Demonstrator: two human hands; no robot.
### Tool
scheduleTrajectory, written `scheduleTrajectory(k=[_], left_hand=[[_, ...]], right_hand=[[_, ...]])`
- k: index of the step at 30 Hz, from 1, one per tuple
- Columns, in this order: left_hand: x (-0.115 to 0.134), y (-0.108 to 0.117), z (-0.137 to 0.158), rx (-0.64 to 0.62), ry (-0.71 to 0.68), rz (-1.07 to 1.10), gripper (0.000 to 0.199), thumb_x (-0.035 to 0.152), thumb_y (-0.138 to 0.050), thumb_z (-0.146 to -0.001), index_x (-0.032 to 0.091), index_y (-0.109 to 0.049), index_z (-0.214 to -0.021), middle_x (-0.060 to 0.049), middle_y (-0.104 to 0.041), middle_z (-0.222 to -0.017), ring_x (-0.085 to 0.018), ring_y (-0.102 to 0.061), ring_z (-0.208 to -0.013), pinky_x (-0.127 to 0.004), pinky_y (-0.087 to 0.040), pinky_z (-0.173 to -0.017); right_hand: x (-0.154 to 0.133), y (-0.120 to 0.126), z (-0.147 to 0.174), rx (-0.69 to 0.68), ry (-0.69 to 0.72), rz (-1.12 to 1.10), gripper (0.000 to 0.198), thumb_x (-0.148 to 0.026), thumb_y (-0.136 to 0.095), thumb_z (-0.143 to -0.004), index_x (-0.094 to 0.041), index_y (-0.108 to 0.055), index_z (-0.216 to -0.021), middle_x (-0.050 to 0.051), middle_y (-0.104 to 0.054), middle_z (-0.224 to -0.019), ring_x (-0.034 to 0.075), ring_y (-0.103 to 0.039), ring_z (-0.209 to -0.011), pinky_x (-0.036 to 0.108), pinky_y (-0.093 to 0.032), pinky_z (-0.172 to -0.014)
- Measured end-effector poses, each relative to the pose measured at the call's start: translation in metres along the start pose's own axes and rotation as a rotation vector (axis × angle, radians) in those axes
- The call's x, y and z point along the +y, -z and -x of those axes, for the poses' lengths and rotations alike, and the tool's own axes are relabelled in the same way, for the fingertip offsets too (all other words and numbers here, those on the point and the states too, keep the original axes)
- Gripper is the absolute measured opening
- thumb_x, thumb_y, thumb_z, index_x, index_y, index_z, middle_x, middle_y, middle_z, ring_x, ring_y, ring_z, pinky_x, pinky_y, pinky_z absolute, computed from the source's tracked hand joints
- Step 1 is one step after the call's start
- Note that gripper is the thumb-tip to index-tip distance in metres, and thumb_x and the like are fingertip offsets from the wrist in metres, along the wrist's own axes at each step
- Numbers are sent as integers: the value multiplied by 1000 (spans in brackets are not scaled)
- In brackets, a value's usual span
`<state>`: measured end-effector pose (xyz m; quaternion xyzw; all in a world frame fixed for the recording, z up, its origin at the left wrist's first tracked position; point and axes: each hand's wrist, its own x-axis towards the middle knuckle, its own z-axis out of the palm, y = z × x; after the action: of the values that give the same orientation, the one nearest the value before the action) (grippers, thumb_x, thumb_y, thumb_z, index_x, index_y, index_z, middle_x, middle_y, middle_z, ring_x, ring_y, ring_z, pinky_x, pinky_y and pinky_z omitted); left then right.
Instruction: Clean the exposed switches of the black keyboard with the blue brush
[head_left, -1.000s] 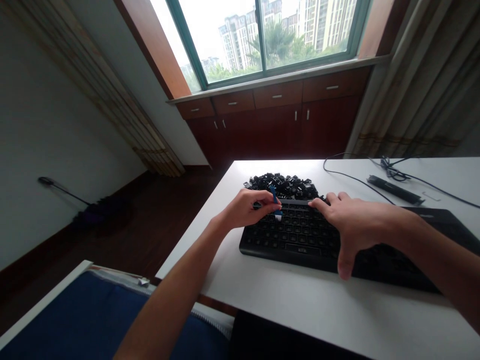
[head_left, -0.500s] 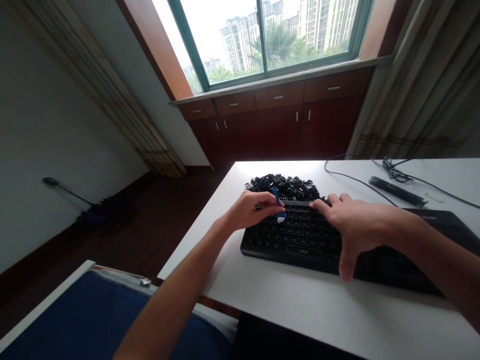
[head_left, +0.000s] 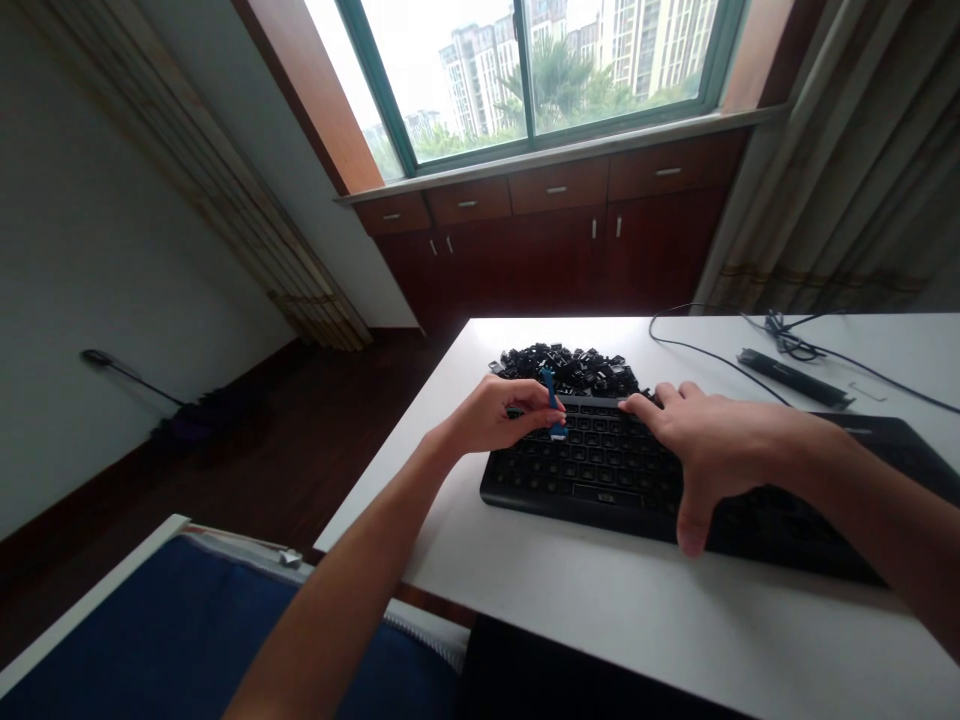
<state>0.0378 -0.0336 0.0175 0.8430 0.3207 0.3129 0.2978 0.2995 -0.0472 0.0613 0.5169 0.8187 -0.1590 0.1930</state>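
A black keyboard (head_left: 592,505), its keycaps off over the part that shows, lies on the white table. Pinched in my left hand (head_left: 501,412) is a small blue brush (head_left: 551,388) with a pale tip, held over the keyboard's upper left rows. My right hand (head_left: 716,435) rests across the keyboard with fingers spread, its index fingertip at the far edge and its thumb pointing toward the near edge. It covers many of the keys on that side. Behind the keyboard sits a heap of loose black keycaps (head_left: 592,372).
A cable (head_left: 795,350) curls over the table (head_left: 570,620) at the back right, near a long black strip (head_left: 795,378) and a thin bent wire (head_left: 866,392). To the lower left stands something with a blue fabric cover (head_left: 150,630). Cabinets (head_left: 525,260) line the window wall.
The blue brush has shifted slightly in my left hand, and its tip now sits a little higher and further left. My right hand holds nearly the same position.
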Motion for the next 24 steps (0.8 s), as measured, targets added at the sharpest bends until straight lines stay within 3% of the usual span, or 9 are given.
scheduleTrajectory(k=[7, 14, 20, 24], left_hand=[[-4, -3, -2, 100, -47, -99, 18, 30, -65, -88, 14, -73, -90, -6, -76, -90, -11, -69, -73, -21, -57, -72], [2, 2, 0, -12, -4, -39, 23, 32, -63, -89, 14, -74, -98, -7, -76, -88, -13, -71, -75, -20, -57, -69], [-2, -3, -2, 95, -36, -137, 22, 33, -64, -89, 15, -75, -97, -5, -76, -85, -11, -69, -70, -20, -55, -66], [0, 0, -1, 39, -46, -143, 22, 32, -64, -89, 15, -75, -98, -6, -76, -85, -12, -69, -71, -20, -54, -66]], right_hand=[[-1, 0, 1, -9, -11, -29, 157, -65, -82, -16, -20, -21, -154, 21, -40, -135, 44, -45, -116, 51, -49, -87], [1, -2, -1, 10, 3, -35, 155, -67, -81, -15, -19, -26, -152, 22, -42, -133, 45, -45, -115, 52, -48, -86], [-1, 0, 0, 4, -2, -12, 156, -67, -81, -15, -18, -24, -153, 21, -42, -132, 43, -45, -116, 51, -48, -87], [-1, 0, 0, -16, -15, -6, 157, -67, -81, -16, -19, -22, -153, 21, -40, -134, 43, -44, -117, 51, -48, -88]])
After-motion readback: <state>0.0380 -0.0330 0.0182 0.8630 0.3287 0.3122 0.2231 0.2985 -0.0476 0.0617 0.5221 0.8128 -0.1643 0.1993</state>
